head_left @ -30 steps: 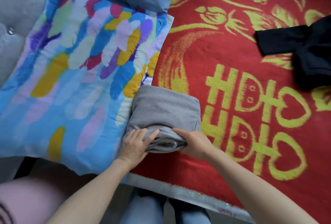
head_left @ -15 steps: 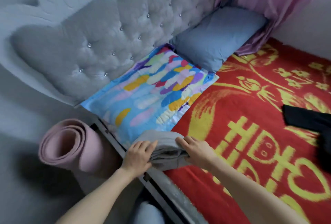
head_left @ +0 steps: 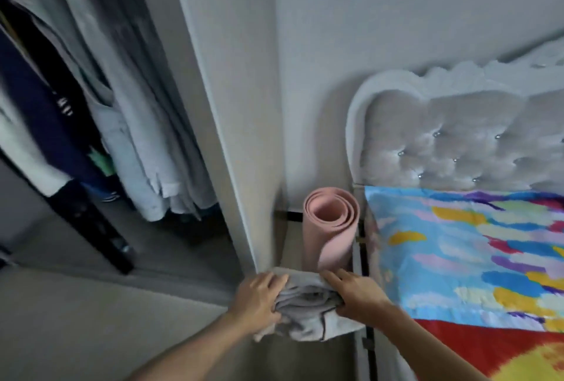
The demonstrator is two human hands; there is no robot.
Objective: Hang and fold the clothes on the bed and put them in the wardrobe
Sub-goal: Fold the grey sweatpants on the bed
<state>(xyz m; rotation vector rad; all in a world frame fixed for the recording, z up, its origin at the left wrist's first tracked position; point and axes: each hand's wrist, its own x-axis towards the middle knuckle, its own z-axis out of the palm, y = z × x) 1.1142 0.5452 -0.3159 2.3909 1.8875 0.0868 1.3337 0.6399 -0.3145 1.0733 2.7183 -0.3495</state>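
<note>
- Folded grey garment [head_left: 306, 303] sits bundled between both hands, off the bed [head_left: 488, 347], low beside the wardrobe [head_left: 232, 106] side panel and just in front of an upright pink rolled mat [head_left: 331, 228]
- left hand [head_left: 259, 296]: grip wrapped round the garment's left end, fingers curled over the top; right hand [head_left: 354, 292]: grip holding the right end, fingers laid across the cloth
- wardrobe open at left; grey, white and dark blue hanging clothes [head_left: 122, 106] inside, blurred
- bright patterned pillow [head_left: 473, 252] lies against the grey tufted headboard [head_left: 442, 142]
</note>
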